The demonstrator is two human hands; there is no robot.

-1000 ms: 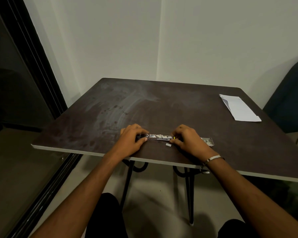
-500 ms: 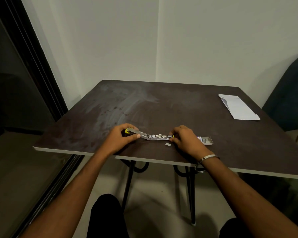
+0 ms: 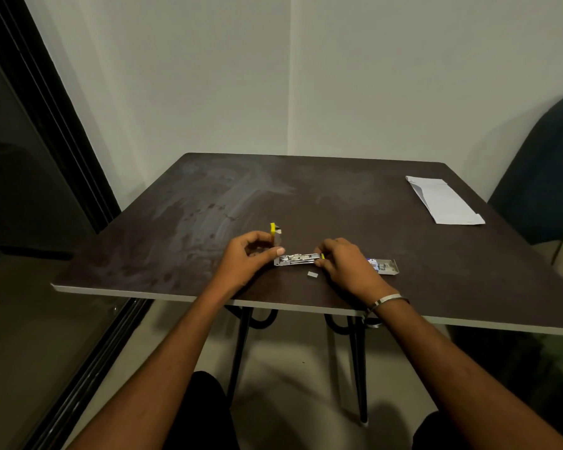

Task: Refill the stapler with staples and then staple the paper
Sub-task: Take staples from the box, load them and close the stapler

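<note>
A small metal stapler (image 3: 298, 258) with yellow ends lies near the table's front edge, swung wide open. My left hand (image 3: 251, 258) grips its top arm, whose yellow tip (image 3: 273, 228) stands nearly upright. My right hand (image 3: 345, 266) pinches the base's right end flat on the table. A short loose strip of staples (image 3: 313, 274) lies just in front of the base. An opened staple box (image 3: 384, 266) sits to the right, partly behind my right hand. The folded white paper (image 3: 442, 201) rests at the far right of the table.
The dark brown table (image 3: 306, 196) has a pale front edge and black legs. A dark chair (image 3: 546, 177) stands past its right side. A black door frame (image 3: 46, 102) runs along the left. Walls meet in a corner behind the table.
My left hand has swung the stapler's top arm up from flat to nearly upright. My right hand has kept the base pinned in place.
</note>
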